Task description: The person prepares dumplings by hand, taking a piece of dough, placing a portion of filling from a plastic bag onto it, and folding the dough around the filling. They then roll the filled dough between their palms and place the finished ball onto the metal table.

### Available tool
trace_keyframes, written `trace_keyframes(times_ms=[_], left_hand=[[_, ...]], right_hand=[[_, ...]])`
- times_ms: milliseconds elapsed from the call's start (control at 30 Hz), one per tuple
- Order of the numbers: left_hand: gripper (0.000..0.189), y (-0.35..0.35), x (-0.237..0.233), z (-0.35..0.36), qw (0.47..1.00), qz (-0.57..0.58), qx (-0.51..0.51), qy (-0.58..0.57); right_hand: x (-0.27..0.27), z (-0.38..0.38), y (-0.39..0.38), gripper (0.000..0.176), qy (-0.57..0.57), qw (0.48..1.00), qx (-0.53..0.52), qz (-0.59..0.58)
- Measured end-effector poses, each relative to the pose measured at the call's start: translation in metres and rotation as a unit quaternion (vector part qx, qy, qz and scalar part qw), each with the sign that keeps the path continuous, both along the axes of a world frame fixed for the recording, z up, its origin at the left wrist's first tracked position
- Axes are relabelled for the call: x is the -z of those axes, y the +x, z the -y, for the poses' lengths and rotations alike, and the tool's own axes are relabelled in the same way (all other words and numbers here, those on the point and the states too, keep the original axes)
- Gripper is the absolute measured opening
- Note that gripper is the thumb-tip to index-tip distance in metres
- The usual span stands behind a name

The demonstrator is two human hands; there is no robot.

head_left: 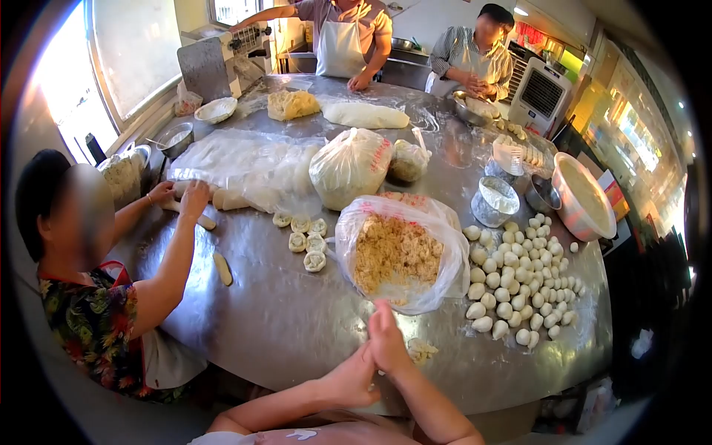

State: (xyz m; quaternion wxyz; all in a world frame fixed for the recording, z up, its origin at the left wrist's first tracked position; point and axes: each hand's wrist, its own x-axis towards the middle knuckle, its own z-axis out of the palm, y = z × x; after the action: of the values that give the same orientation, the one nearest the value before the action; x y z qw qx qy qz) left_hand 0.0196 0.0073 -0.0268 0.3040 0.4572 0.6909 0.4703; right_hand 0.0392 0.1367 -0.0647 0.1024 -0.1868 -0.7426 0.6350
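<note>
Near the front edge of the metal table, my left hand (351,380) and my right hand (387,337) are pressed together. Their fingers are closed, and whatever lies between the palms is hidden. Just beyond them sits a plastic bag (452,248), rolled open around a crumbly yellow-brown filling (394,254). A few crumbs of it (421,350) lie on the table beside my right hand. To the right spreads a heap of round white dough balls (523,271). Left of the bag are several small coiled dough pieces (314,260).
A co-worker's hands (194,196) roll dough at left, near a dough strip (222,268). Behind stand a tied plastic bag (350,167), a long dough roll (365,115) and a yellow dough block (292,104). A large basin (584,199) is at right. Two people stand across the table.
</note>
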Motion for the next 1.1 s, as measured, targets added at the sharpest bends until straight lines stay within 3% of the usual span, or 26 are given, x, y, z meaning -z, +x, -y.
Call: trace_keyframes(times_ms=[67, 167, 200, 300, 333, 433, 467, 567, 667, 767, 833, 867, 967, 1000, 1033, 1100], left_hand=[[0.077, 0.007, -0.016, -0.003, 0.998, -0.023, -0.040, 0.044], [0.072, -0.004, -0.016, -0.005, 0.994, -0.007, -0.089, -0.057], [0.052, -0.010, 0.003, -0.003, 0.990, -0.048, -0.108, -0.080], [0.031, -0.032, 0.024, 0.005, 0.979, -0.131, -0.152, -0.043], [0.024, -0.036, 0.018, 0.008, 0.977, -0.106, -0.187, -0.011], [0.026, -0.045, 0.022, 0.015, 0.972, -0.129, -0.180, -0.083], [0.026, -0.043, 0.023, 0.016, 0.973, -0.120, -0.185, -0.063], [0.024, -0.037, 0.027, 0.010, 0.978, -0.095, -0.187, -0.006], [0.020, -0.036, 0.036, 0.009, 0.983, -0.078, -0.164, -0.009], [0.018, -0.031, 0.049, 0.010, 0.986, -0.049, -0.119, -0.103], [0.021, -0.025, 0.049, 0.012, 0.983, -0.030, -0.075, -0.166], [0.031, -0.022, 0.049, 0.016, 0.989, -0.015, -0.043, -0.143], [0.044, -0.020, 0.025, 0.016, 0.971, 0.093, 0.056, -0.213], [0.045, -0.021, 0.021, 0.019, 0.961, 0.117, 0.113, -0.226], [0.042, -0.015, 0.024, 0.021, 0.973, 0.162, 0.069, -0.148], [0.037, -0.001, 0.030, 0.023, 0.970, 0.244, -0.020, 0.010]], right_hand=[[-0.002, -0.006, -0.003, 0.049, -0.030, 0.997, 0.059, 0.034], [-0.024, 0.022, 0.010, 0.052, -0.052, 0.998, 0.023, -0.035], [-0.016, 0.025, 0.013, 0.051, 0.056, 0.996, 0.015, -0.070], [-0.021, 0.029, 0.018, 0.048, -0.048, 0.997, -0.009, -0.061], [-0.018, 0.027, 0.016, 0.039, 0.203, 0.972, 0.009, -0.116], [-0.027, 0.026, 0.023, 0.030, 0.233, 0.964, -0.001, -0.125], [-0.025, 0.027, 0.023, 0.026, 0.286, 0.945, 0.042, -0.152], [-0.023, 0.023, 0.027, 0.024, 0.218, 0.973, 0.014, -0.079], [-0.015, 0.018, 0.027, 0.019, 0.238, 0.967, 0.000, -0.088], [-0.023, 0.017, 0.031, 0.014, 0.253, 0.966, -0.035, -0.042], [-0.029, 0.009, 0.042, 0.023, 0.238, 0.961, -0.123, 0.065], [-0.029, 0.002, 0.046, 0.029, 0.230, 0.951, -0.167, 0.118], [0.009, -0.014, 0.056, 0.007, 0.381, 0.918, 0.073, -0.079], [0.013, -0.033, 0.063, 0.006, 0.346, 0.929, 0.127, -0.031], [0.012, -0.050, 0.068, 0.004, 0.308, 0.934, 0.182, 0.017], [0.002, -0.062, 0.076, 0.005, 0.368, 0.910, 0.187, -0.025]])
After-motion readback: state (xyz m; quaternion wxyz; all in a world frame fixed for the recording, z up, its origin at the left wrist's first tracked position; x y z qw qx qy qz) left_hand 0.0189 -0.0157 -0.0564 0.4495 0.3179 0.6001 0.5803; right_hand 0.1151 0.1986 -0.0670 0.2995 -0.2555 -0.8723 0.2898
